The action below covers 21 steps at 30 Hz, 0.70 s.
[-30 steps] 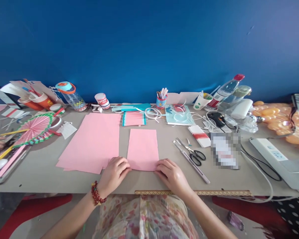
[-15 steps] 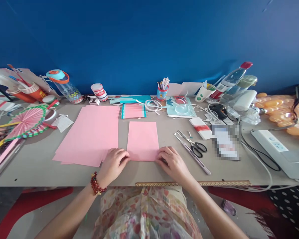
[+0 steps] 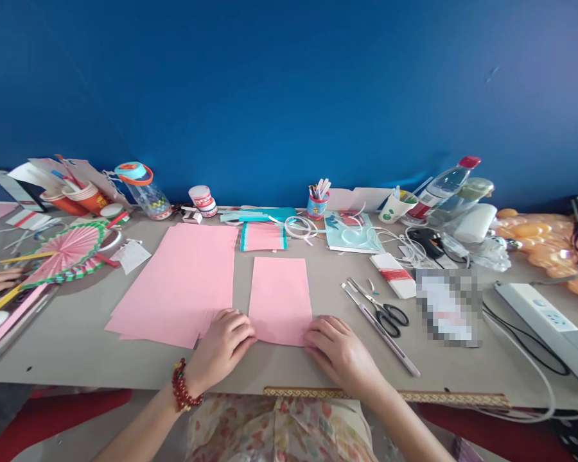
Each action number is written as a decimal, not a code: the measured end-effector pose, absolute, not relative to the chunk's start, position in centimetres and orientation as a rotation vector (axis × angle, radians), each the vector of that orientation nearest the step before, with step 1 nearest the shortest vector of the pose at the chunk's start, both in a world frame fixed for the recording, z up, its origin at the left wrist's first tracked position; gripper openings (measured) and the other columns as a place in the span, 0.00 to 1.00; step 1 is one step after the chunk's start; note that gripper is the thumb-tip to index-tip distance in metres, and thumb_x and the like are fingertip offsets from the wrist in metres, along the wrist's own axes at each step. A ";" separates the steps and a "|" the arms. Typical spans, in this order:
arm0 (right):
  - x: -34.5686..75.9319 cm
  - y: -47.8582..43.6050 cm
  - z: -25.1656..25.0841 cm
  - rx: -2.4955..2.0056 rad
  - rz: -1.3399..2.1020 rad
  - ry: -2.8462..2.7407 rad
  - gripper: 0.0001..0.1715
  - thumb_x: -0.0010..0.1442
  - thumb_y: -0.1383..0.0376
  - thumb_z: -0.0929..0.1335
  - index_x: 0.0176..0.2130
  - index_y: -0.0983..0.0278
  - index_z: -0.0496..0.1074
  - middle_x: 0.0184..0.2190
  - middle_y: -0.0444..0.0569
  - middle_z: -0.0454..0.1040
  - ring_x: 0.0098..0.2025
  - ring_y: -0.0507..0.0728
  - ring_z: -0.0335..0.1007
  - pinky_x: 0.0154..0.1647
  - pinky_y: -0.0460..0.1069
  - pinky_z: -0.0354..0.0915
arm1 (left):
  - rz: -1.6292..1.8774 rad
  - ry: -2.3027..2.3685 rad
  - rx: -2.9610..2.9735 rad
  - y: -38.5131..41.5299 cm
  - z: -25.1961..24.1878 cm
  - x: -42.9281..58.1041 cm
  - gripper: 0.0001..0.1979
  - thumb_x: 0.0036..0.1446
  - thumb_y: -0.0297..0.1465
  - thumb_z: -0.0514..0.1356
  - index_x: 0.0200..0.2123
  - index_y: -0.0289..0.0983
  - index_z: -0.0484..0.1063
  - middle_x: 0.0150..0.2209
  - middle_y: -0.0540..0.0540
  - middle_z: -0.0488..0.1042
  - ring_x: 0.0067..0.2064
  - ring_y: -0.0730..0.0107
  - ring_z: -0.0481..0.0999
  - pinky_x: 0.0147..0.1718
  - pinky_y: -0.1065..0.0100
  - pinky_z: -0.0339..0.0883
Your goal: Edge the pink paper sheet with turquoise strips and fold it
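Observation:
A small pink sheet of paper (image 3: 280, 298) lies in front of me, its near edge slightly bowed. My left hand (image 3: 230, 340), with a red bead bracelet at the wrist, pinches its near left corner. At the near right corner, the fingers of my right hand (image 3: 336, 346) are closed on the paper too; my fingertips are partly hidden. Left of it is a stack of larger pink sheets (image 3: 183, 276), partly under my left hand. Scissors (image 3: 385, 311) and a slim craft knife (image 3: 383, 333) lie to the right of my right hand.
A patterned strip (image 3: 313, 393) runs along the table's near edge. Behind are a pen cup (image 3: 318, 204), white ribbon (image 3: 300, 226) and a pleated pink piece (image 3: 264, 236). A power strip (image 3: 544, 321) is at right. At far left another person's hand (image 3: 0, 282) is beside a pink fan (image 3: 70, 247).
The whole scene sits lower in the picture, as the head view has tilted up. Both hands stay at the small sheet's near corners, and its near edge looks more curved.

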State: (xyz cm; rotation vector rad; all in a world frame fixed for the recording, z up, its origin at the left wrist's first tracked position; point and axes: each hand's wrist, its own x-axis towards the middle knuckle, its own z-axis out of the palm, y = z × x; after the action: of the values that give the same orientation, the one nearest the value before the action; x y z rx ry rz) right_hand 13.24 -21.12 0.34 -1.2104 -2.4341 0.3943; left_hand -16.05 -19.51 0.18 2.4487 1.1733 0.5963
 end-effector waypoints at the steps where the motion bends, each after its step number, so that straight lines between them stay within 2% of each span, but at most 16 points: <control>1: 13.2 -21.1 0.3 -1.194 0.383 -2.448 0.08 0.67 0.65 0.64 0.45 0.61 0.72 0.44 0.52 0.74 0.46 0.60 0.66 0.48 0.56 0.64 | 0.608 1.163 2.447 -19.5 0.1 -16.0 0.07 0.67 0.26 0.54 0.35 0.39 0.67 0.35 0.49 0.71 0.40 0.66 0.70 0.48 0.58 0.63; 6: 12.9 -20.8 0.1 -1.100 0.284 -2.462 0.11 0.67 0.69 0.63 0.44 0.61 0.73 0.42 0.51 0.75 0.43 0.58 0.68 0.44 0.53 0.66 | 0.628 1.114 2.445 -19.3 0.0 -15.8 0.07 0.67 0.25 0.53 0.36 0.39 0.67 0.36 0.49 0.71 0.40 0.67 0.71 0.52 0.55 0.62; 12: 12.8 -20.3 0.1 -1.081 0.323 -2.429 0.11 0.68 0.70 0.61 0.42 0.62 0.73 0.38 0.50 0.76 0.39 0.57 0.69 0.40 0.51 0.66 | 0.515 1.134 2.480 -19.4 0.7 -15.6 0.06 0.66 0.28 0.55 0.34 0.38 0.68 0.36 0.46 0.71 0.41 0.63 0.70 0.43 0.59 0.66; 15: 12.9 -20.3 0.2 -1.085 0.340 -2.437 0.11 0.68 0.69 0.61 0.42 0.61 0.73 0.39 0.50 0.75 0.40 0.57 0.69 0.41 0.52 0.66 | 0.478 1.086 2.486 -19.1 1.4 -16.0 0.05 0.64 0.32 0.58 0.34 0.39 0.69 0.35 0.47 0.72 0.39 0.64 0.71 0.42 0.60 0.67; 18: 12.9 -20.5 0.0 -1.099 0.350 -2.423 0.10 0.68 0.67 0.62 0.41 0.61 0.73 0.39 0.51 0.75 0.40 0.57 0.68 0.41 0.52 0.66 | 0.538 1.042 2.535 -16.7 2.6 -16.5 0.08 0.66 0.31 0.55 0.34 0.40 0.70 0.34 0.49 0.75 0.39 0.66 0.73 0.46 0.60 0.66; 21: 12.9 -20.6 -0.2 -1.117 0.387 -2.413 0.08 0.67 0.64 0.64 0.40 0.61 0.73 0.40 0.51 0.74 0.40 0.58 0.67 0.41 0.53 0.66 | 0.709 1.257 2.579 -11.7 3.4 -16.6 0.08 0.67 0.30 0.53 0.35 0.40 0.71 0.39 0.47 0.75 0.42 0.65 0.74 0.45 0.62 0.67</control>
State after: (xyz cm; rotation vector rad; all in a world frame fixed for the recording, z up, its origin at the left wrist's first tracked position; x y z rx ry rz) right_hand 12.90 -20.62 -0.20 -1.1168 -2.4126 0.3868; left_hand -16.63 -11.66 3.36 2.5792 1.2569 0.7090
